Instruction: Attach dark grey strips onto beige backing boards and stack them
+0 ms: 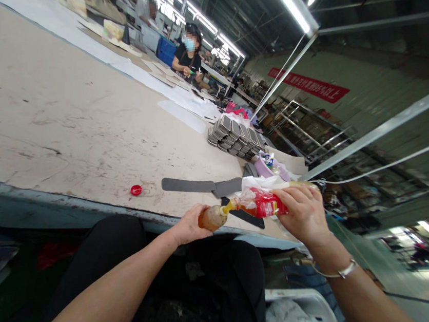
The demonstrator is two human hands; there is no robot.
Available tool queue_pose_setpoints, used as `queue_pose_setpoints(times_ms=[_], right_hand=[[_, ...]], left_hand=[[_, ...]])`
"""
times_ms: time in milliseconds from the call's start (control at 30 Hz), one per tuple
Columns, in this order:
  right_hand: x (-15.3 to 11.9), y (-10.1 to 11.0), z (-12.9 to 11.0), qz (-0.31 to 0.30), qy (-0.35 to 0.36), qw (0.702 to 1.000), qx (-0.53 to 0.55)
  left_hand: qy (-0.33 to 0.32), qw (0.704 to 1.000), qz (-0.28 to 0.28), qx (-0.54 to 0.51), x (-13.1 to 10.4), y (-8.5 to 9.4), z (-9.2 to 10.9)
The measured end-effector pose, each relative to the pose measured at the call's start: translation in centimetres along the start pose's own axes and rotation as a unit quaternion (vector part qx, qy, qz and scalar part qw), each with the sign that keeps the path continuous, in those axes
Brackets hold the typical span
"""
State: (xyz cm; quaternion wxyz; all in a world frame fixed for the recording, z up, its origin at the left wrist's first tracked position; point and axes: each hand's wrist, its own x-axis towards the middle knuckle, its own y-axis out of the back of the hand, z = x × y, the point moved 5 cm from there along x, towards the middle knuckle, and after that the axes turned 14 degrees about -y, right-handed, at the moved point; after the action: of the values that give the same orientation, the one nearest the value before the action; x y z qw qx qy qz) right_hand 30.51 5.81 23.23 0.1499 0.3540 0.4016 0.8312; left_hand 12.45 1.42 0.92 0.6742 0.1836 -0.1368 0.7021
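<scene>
In the head view my left hand [193, 224] is closed round a small bottle [212, 218] of amber liquid, held at the table's front edge. My right hand [303, 207] grips a larger plastic bottle [263, 203] with a red label, tipped on its side. Its yellowish neck meets the mouth of the small bottle. Whether liquid is running between them I cannot tell. A red cap [136, 190] lies on the table to the left. Behind the bottles are dark grey flat strips [188, 184], and another dark strip [250, 219] lies partly under them.
The long, scuffed table [59, 122] stretches away to the upper left. Stacks of grey-edged pieces [235, 137] and a lilac basin [264, 167] stand to the right. A white bin [311, 302] with plastic is below. A masked co-worker [189, 55] sits farther along.
</scene>
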Motion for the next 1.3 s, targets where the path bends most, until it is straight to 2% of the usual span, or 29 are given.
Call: queue_pose_setpoints(times_ms=[1067, 1300], right_hand=[[-0.5, -0.5, 0.0, -0.005, -0.013, 1.0, 0.014], [-0.6, -0.7, 0.2, -0.008, -0.021, 1.0, 0.012]], left_hand=[[-0.008, 1.0, 0.004, 0.001, 0.0, -0.2, 0.0], [-0.003, 1.0, 0.006, 0.004, 0.1, 0.1, 0.8]])
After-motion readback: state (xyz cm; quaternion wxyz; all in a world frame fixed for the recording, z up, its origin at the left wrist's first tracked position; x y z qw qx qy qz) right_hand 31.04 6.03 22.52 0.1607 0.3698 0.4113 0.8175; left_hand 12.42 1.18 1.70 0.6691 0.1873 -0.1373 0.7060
